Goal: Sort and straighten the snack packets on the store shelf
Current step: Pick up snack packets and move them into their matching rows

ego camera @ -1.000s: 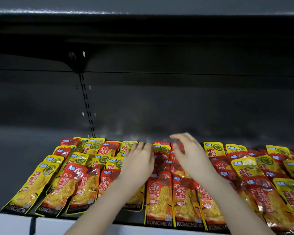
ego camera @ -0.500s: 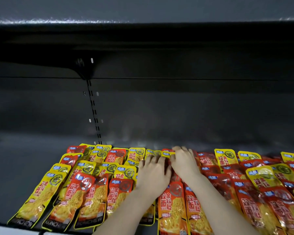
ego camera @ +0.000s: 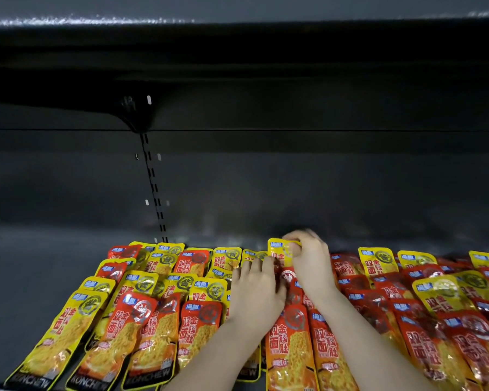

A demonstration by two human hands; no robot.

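Note:
Several red and yellow snack packets lie in overlapping rows across the dark shelf (ego camera: 34, 277). My right hand (ego camera: 311, 263) pinches the top of a yellow packet (ego camera: 278, 252) and holds it tilted up at the back of the middle rows. Flat on the packets just left of it lies my left hand (ego camera: 256, 292), fingers straight and pointing to the back. A red packet (ego camera: 290, 342) lies between my forearms at the front.
The shelf's back wall carries a slotted upright (ego camera: 153, 187). An upper shelf edge (ego camera: 237, 21) overhangs the top of the view. Bare dark shelf floor stretches left of the packets and behind them.
My right hand has taken hold of a yellow packet at the back and lifted its top edge. My left hand has stayed flat on the packets beside it.

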